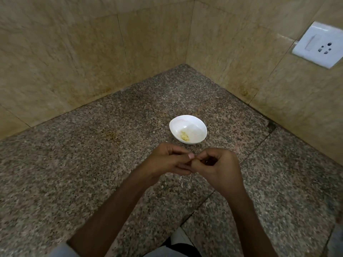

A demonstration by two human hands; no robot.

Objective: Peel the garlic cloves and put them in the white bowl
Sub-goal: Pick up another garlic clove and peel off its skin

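Near the white bowl [196, 125] of peeled cloves [185, 136], our left hand [167, 161] and right hand [220, 166] pinch a hidden clove, we think light and slippery, best held by its ends

Glossy white bowl [193, 123] on speckled polished granite counter [92, 164], marbled wall tiles [74, 52]

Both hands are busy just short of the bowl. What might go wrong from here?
1. The left hand and right hand pinch something hidden, likely a clove, over the counter, short of the white bowl: a slip could drop it outside.
2. Peel scraps lie under the hands; some may ride in among the peeled cloves.
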